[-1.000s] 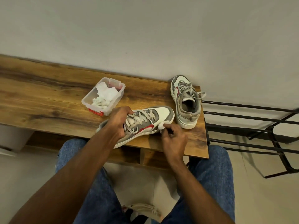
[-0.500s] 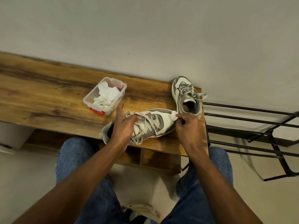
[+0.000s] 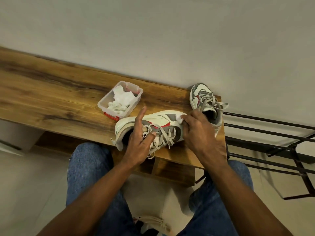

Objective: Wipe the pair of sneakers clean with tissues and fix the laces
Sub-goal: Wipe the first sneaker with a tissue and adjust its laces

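A white, grey and red sneaker (image 3: 158, 120) lies tipped on its side at the front edge of the wooden bench (image 3: 56, 101), toe to the right. My left hand (image 3: 140, 142) grips its collar and loose laces, index finger raised. My right hand (image 3: 198, 132) presses a small white tissue wad (image 3: 178, 118) against the toe. The second sneaker (image 3: 205, 103) stands upright at the bench's far right corner, partly behind my right hand, laces untied.
A clear plastic box (image 3: 120, 100) with red clips, holding white tissues, sits on the bench left of the sneakers. A black metal rack (image 3: 272, 142) stands right of the bench. The wall is close behind. My knees in jeans are below the bench edge.
The near sneaker has been rolled further over, its other side now facing up. My right hand with the tissue went from the sneaker's near side up to the toe.
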